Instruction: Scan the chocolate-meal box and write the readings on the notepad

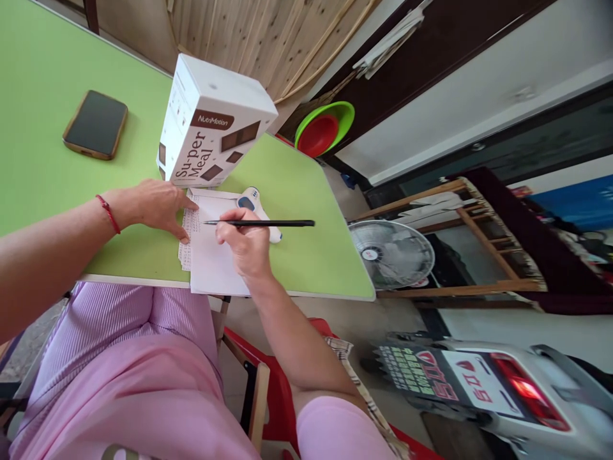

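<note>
My right hand (246,246) grips a slim black pen (287,223), its tip pointing left just over the white paper (211,262). Whether the tip touches the sheet I cannot tell. My left hand (158,207) lies with thumb and fingers apart at the left edge of the paper, on a strip covered in small writing (188,255). Partly behind my right hand is a white handheld device with a small screen, like an infrared thermometer (253,199). Just beyond my left hand stands a white "Su-per Meal" box (215,121).
A dark phone (96,124) lies on the green table (306,255) at the left. Past the table's right edge are a fan (393,254), a wooden rack (479,227) and a parked scooter (502,383). Green and red basins (318,135) sit beyond the far corner.
</note>
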Available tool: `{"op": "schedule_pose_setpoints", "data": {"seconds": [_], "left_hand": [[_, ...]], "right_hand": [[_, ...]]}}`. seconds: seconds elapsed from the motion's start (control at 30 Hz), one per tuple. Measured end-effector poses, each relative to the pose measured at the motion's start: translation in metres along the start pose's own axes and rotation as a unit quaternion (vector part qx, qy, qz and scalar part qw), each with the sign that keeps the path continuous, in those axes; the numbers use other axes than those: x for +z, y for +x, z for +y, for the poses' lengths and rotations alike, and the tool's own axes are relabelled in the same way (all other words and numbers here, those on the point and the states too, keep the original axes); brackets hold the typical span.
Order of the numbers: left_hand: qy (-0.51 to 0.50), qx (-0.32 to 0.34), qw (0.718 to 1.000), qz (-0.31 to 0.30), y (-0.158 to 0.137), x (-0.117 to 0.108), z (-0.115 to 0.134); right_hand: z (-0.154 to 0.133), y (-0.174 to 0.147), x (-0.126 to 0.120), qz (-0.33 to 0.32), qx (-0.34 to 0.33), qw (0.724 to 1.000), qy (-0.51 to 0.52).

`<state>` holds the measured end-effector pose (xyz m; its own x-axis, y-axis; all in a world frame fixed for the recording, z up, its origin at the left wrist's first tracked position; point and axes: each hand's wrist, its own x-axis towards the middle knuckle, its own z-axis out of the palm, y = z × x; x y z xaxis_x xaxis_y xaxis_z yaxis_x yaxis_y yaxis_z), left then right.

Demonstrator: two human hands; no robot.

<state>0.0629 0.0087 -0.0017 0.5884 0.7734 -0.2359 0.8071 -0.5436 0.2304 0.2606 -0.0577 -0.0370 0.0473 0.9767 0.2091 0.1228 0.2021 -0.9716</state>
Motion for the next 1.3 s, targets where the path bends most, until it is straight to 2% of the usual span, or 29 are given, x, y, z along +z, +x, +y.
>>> {"op": "schedule_pose_setpoints", "data": {"seconds": [0.1,0.27,0.37,1.3], "left_hand": [[0.000,0.016,1.000,-0.002,0.000,0.000,-0.002],[0.003,0.023,0.999,0.028,0.000,0.002,-0.002],[-0.004,0.008,0.999,0.048,0.001,0.003,0.002],[-0.016,-0.029,0.998,0.050,0.001,0.003,0.009]], "right_hand": [[0.012,-0.008,0.003,0.004,0.025,0.998,-0.053],[0.013,-0.013,0.004,0.005,-0.054,0.989,-0.141],[0.012,-0.012,0.005,0.002,-0.071,0.983,-0.169],[0.011,-0.011,0.004,-0.036,-0.075,0.979,-0.186]]}}
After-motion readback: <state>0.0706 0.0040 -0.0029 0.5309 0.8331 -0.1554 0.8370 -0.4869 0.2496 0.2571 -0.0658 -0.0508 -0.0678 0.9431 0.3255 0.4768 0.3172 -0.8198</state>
